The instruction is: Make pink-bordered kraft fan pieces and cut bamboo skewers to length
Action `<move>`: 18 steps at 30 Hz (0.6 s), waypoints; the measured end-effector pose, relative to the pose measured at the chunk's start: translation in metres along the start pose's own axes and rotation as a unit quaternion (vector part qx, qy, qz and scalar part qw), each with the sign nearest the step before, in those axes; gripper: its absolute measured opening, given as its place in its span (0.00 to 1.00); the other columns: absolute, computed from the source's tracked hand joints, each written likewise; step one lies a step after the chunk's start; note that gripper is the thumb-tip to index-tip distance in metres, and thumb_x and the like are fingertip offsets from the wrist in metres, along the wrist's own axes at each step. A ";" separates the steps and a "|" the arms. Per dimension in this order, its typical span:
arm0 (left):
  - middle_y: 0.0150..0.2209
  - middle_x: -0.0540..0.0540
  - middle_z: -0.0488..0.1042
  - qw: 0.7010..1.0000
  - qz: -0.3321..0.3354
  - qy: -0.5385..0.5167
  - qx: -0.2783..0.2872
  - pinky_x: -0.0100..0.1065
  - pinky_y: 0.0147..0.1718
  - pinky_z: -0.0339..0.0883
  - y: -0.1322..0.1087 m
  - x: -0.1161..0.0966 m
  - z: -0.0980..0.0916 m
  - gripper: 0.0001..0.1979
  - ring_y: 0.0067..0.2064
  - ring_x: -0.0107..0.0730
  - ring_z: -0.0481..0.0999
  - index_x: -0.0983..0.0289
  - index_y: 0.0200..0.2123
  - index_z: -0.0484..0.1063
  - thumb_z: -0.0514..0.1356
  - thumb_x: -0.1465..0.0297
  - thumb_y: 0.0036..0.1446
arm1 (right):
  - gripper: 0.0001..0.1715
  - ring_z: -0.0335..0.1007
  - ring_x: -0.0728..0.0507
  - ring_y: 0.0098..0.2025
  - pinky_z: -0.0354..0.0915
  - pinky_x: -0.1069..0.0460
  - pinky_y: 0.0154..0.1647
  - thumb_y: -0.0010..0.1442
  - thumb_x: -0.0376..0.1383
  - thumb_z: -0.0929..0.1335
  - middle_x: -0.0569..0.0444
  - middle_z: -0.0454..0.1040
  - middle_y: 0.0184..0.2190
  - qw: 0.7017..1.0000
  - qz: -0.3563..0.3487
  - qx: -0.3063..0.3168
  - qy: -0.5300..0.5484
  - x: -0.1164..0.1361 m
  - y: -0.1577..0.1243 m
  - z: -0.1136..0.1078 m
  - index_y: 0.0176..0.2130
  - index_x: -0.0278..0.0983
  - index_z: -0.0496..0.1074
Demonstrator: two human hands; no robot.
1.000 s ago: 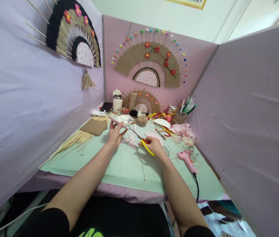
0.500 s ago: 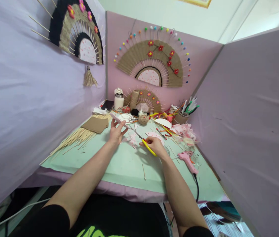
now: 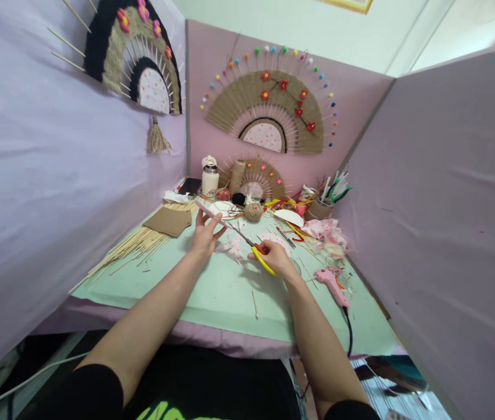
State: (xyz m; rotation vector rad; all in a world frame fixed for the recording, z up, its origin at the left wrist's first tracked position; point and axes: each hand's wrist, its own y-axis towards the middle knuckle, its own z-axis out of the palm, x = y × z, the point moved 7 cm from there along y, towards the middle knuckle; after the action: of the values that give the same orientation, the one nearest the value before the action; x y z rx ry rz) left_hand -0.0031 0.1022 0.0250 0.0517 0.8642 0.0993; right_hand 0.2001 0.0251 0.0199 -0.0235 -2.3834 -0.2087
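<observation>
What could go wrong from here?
1. The scissors in the right hand point toward the left hand; a slip might nick its fingers.
2. The thin pink piece is held up off the table, so it could twist and spoil the cut.
3. The pink glue gun's nozzle faces the right forearm; if hot, which I can't tell, it might burn.

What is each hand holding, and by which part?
The left hand holds a pale pink piece by its near side; the right hand holds scissors by their red-and-yellow handles.
</observation>
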 end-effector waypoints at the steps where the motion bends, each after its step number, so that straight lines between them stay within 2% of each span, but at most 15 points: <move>1: 0.48 0.51 0.65 1.000 0.001 0.000 0.005 0.42 0.41 0.71 0.000 0.000 0.001 0.30 0.46 0.33 0.70 0.50 0.49 0.66 0.70 0.69 0.41 | 0.21 0.57 0.49 0.25 0.51 0.55 0.25 0.44 0.51 0.70 0.60 0.64 0.21 1.000 -0.005 0.004 0.000 0.000 0.000 0.001 0.24 0.38 0.64; 10: 0.50 0.52 0.65 1.000 -0.002 0.008 0.029 0.43 0.43 0.71 -0.002 0.000 0.005 0.32 0.48 0.34 0.70 0.49 0.50 0.65 0.70 0.68 0.41 | 0.21 0.56 0.50 0.26 0.50 0.55 0.25 0.45 0.52 0.69 0.61 0.62 0.21 1.000 -0.019 -0.001 -0.009 0.003 0.000 0.000 0.24 0.38 0.63; 18: 0.52 0.51 0.63 0.999 0.002 0.007 0.032 0.43 0.43 0.71 -0.003 0.000 0.007 0.28 0.49 0.35 0.70 0.50 0.47 0.67 0.70 0.69 0.41 | 0.24 0.53 0.50 0.24 0.48 0.55 0.23 0.43 0.53 0.70 0.61 0.60 0.19 1.000 -0.010 -0.010 -0.003 0.002 0.000 -0.001 0.21 0.38 0.61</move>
State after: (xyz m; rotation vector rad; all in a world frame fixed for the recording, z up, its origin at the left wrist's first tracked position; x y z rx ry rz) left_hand 0.0023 0.0987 0.0291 0.1124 0.8816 0.0753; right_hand 0.1995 0.0245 0.0223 -0.0100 -2.3876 -0.2431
